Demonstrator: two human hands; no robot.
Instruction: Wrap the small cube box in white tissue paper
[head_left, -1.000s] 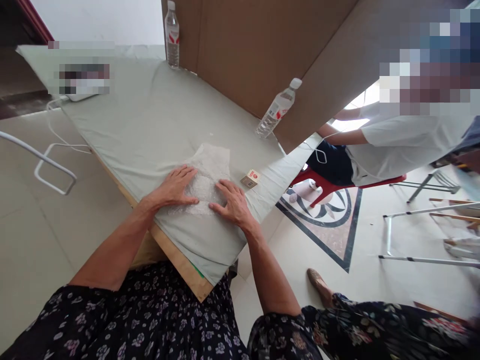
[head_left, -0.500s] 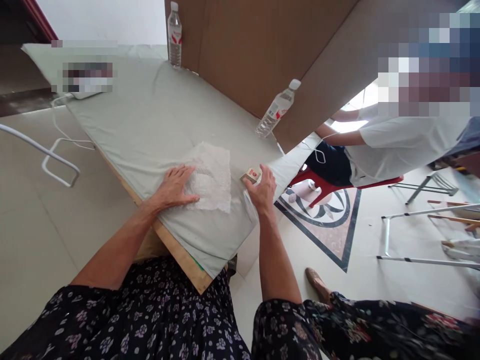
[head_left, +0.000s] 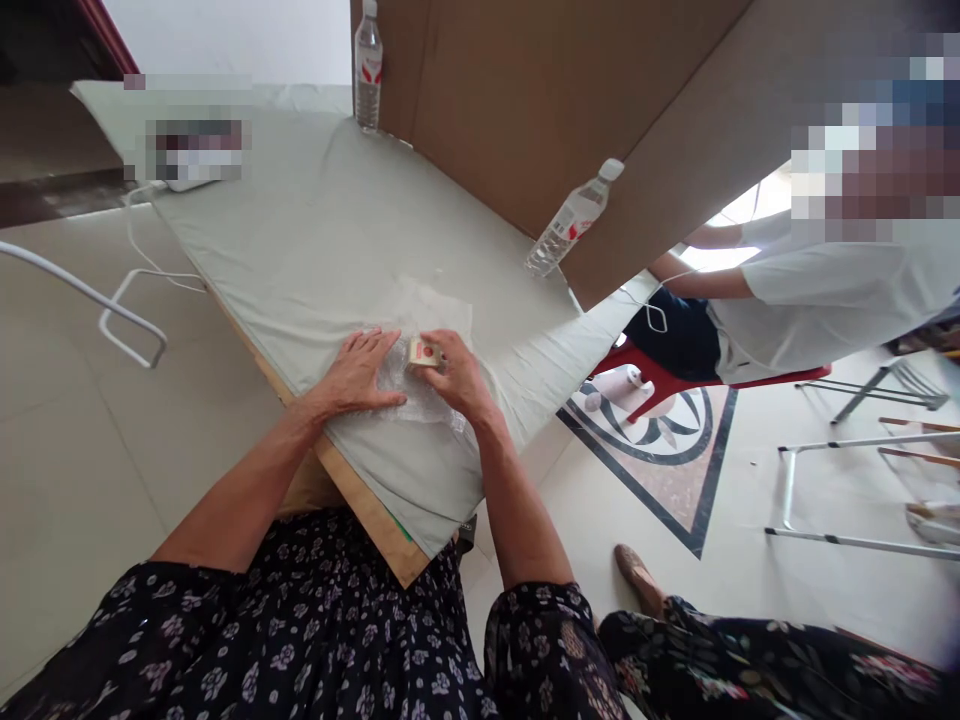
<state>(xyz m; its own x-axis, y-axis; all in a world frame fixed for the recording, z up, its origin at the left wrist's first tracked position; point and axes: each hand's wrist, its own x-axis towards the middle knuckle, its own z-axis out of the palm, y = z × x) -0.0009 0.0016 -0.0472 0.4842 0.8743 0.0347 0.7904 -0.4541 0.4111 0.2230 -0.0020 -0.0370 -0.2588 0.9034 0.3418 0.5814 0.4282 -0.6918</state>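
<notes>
A sheet of bubble wrap (head_left: pixel 442 300) lies flat on the cloth-covered table (head_left: pixel 300 230), near its front edge. My left hand (head_left: pixel 364 370) rests on the sheet's left side, fingers spread and pressing it down. With its thumb and fingers, my right hand (head_left: pixel 456 372) grips a small cream box (head_left: pixel 424 352) with a red mark. The box is over the middle of the sheet, just right of my left hand. Part of the sheet's right side is hidden under my right hand and wrist.
Two water bottles, one upright (head_left: pixel 368 70) and one that looks tilted (head_left: pixel 574 220), stand by a tall brown cardboard panel (head_left: pixel 510 110). A white device with a cable (head_left: pixel 199 180) is at the far left. A person in a white shirt (head_left: pixel 832 270) sits on a red chair (head_left: pixel 667 385).
My right hand has moved left, bringing the small box from the bare cloth onto the bubble wrap. My left hand stays on the sheet. The view has shifted slightly.
</notes>
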